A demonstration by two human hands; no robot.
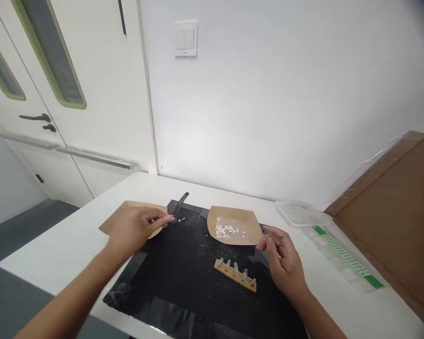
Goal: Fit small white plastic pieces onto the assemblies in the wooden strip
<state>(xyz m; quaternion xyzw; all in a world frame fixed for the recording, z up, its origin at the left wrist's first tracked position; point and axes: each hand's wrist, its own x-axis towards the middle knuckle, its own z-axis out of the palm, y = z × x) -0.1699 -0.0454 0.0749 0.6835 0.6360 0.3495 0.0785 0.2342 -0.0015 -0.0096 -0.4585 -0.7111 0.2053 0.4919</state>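
Note:
My left hand [137, 227] is over the left paper tray [118, 214], thumb and fingertips pinched together beside a dark curved tool [180, 205]; what they hold, if anything, is too small to tell. A tiny metal piece [181, 220] lies near those fingertips. My right hand [284, 259] has its fingers apart and curled, nothing visible in it, close to the right paper tray [249, 226]. That tray contains small white pieces [227, 230]. On the black mat [183, 278], a narrow tan strip [237, 276] bears several upright translucent pieces.
The black mat lies on a white table [53, 249] against the wall. At right are a clear plastic tray [298, 214], a flat transparent packet with a green strip [348, 256] and a large brown cardboard box [395, 207].

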